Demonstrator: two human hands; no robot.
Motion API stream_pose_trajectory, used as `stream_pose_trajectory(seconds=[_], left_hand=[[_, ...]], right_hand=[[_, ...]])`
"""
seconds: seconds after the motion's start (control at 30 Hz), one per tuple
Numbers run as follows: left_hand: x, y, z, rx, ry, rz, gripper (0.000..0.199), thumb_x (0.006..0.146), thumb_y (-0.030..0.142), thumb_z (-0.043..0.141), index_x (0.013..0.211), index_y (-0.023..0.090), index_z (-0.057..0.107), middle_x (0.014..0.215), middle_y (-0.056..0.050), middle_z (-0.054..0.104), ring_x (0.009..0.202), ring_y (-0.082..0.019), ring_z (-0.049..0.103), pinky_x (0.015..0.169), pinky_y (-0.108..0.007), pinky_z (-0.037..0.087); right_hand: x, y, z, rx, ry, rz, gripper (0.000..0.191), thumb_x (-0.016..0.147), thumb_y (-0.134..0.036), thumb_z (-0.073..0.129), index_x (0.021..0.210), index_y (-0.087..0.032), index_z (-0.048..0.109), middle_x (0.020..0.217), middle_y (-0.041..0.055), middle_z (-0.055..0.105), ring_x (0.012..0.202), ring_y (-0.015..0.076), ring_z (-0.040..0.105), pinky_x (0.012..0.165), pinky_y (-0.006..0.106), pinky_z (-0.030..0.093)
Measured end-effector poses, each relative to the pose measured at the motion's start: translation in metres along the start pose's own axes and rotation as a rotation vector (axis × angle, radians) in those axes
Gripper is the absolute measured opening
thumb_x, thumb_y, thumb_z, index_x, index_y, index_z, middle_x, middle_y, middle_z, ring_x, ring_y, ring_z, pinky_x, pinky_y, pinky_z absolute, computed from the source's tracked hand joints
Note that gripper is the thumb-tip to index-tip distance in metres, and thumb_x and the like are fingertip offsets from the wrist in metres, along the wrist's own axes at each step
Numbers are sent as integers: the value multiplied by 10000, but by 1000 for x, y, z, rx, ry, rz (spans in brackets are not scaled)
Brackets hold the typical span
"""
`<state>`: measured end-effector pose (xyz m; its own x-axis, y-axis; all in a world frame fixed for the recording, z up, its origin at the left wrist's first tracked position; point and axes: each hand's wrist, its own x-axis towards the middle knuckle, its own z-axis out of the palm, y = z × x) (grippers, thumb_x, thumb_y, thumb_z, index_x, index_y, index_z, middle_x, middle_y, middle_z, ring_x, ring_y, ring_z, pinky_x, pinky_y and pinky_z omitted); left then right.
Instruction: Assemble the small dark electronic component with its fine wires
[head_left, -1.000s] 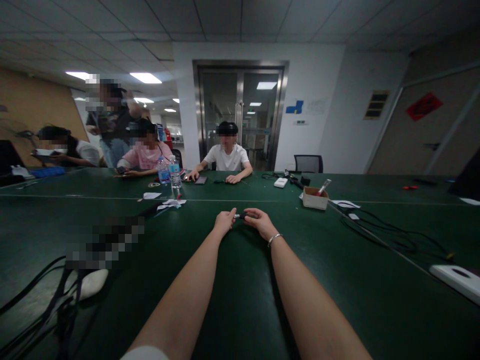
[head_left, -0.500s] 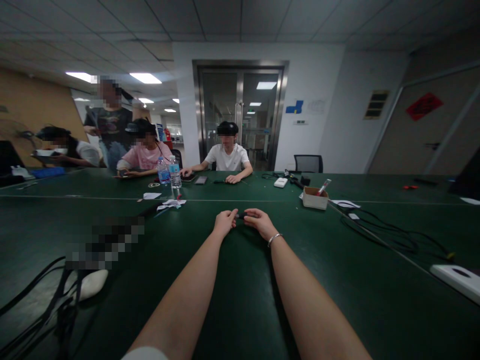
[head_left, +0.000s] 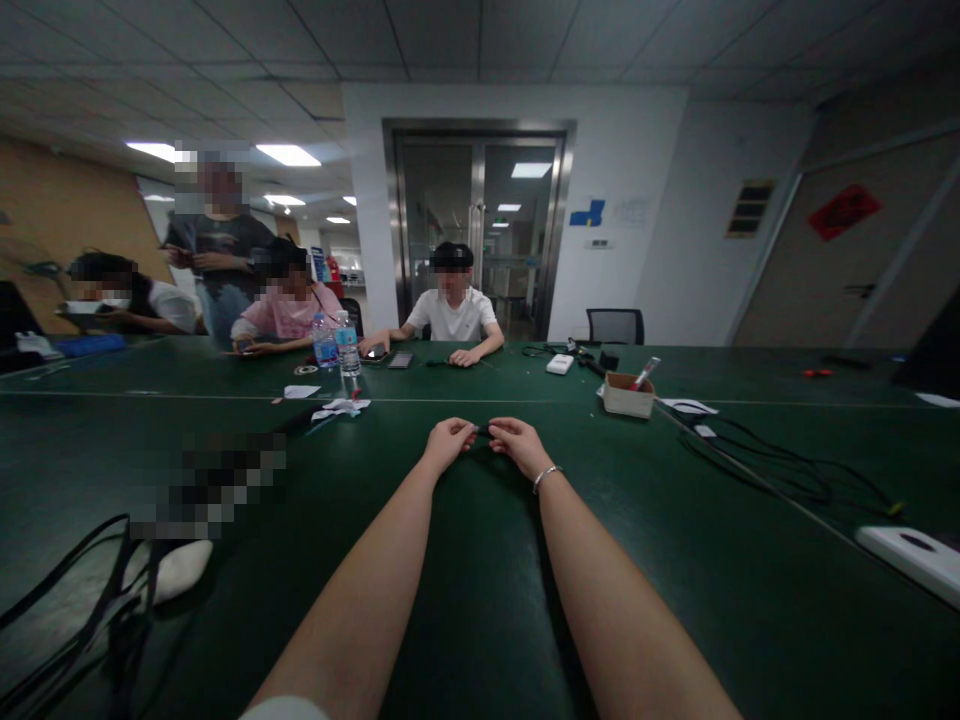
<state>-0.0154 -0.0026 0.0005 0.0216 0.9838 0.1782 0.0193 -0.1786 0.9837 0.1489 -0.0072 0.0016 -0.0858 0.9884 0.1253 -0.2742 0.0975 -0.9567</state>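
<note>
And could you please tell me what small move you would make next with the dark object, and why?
I would perhaps ease the right grip back slightly while the left grip steadies the small dark object. The two grips hold it from opposite sides and cover most of it, so its shape is hard to make out.

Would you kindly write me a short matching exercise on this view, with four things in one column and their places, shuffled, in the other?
1. Small dark object
2. Bracelet
3. Box
4. Water bottles

A. On the table, to the right of both hands
B. Standing beyond the white papers
C. Between the fingers of the left hand and the right hand
D. Around the right wrist

Pairs: 1-C, 2-D, 3-A, 4-B.
</note>
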Motion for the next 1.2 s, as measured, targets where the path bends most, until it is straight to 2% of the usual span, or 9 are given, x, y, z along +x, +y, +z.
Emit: stream_pose_trajectory(seconds=[0.47, 0.7, 0.9, 1.07, 1.2], left_hand=[[1, -1, -5, 133, -46, 8, 392, 711, 507, 636, 718, 116, 627, 594, -19, 614, 508, -91, 535, 506, -211, 409], [-1, 4, -3, 144, -31, -29, 395, 715, 523, 625, 683, 130, 594, 556, -1, 585, 488, -82, 509, 499, -206, 392], [-2, 3, -4, 73, -70, 36, 327, 678, 441, 689, 739, 130, 609, 629, -8, 606, 557, -90, 535, 535, -214, 424], [-6, 5, -5, 59, -92, 93, 326, 639, 357, 740, 857, 139, 635, 812, -56, 651, 700, -126, 588, 574, -224, 457], [-8, 7, -5, 60, -101, 113, 309, 601, 268, 764, 851, 145, 630, 929, -69, 662, 717, -121, 593, 601, -231, 466]], right_hand=[[-2, 0, -3, 13, -73, -32, 274, 644, -112, 743, 906, -134, 666, 729, 15, 676, 578, 78, 634, 533, 162, 530], [-1, 1, -4, 18, -90, -45, 285, 632, -118, 752, 904, -141, 671, 741, 17, 678, 585, 88, 633, 533, 180, 533], [-1, 0, -4, 10, -66, -30, 254, 646, -128, 748, 889, -136, 675, 711, 23, 676, 563, 85, 628, 509, 167, 523], [1, 0, -3, 12, -16, -1, 206, 667, -147, 745, 859, -128, 672, 668, 20, 664, 516, 77, 612, 465, 150, 504], [2, 1, -3, 13, 9, 3, 185, 696, -175, 735, 857, -126, 658, 669, 24, 662, 496, 76, 609, 438, 146, 494]])
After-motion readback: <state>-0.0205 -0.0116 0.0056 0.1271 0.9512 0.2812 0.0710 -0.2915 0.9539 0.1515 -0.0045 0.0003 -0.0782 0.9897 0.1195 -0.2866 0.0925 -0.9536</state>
